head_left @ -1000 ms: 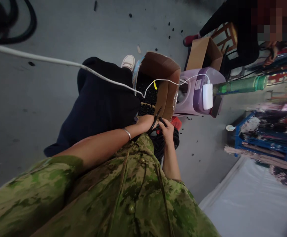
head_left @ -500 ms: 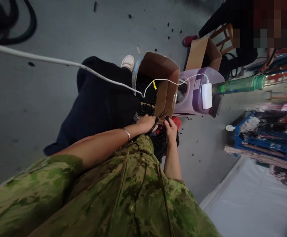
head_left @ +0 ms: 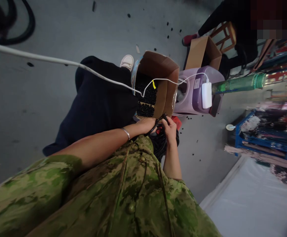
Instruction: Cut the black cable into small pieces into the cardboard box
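Scissors (head_left: 155, 125) are in our left hand (head_left: 147, 124) in the head view, fingers curled round the handles, blades aimed at our right hand (head_left: 171, 129). Right thumb and finger look pinched on a bit of black cord (head_left: 166, 118), right where the blades end up. It's all dark on dark there, so we can't tell if the blades are open. A black coil (head_left: 160, 144) hangs just below the fingers, and a box (head_left: 166, 98) with small black pieces (head_left: 148, 95) sits just beyond the fingertips. Our guess: we're at the snipping step. Next move calls for a steady pinch, skin clear of the blades, then a firm squeeze.
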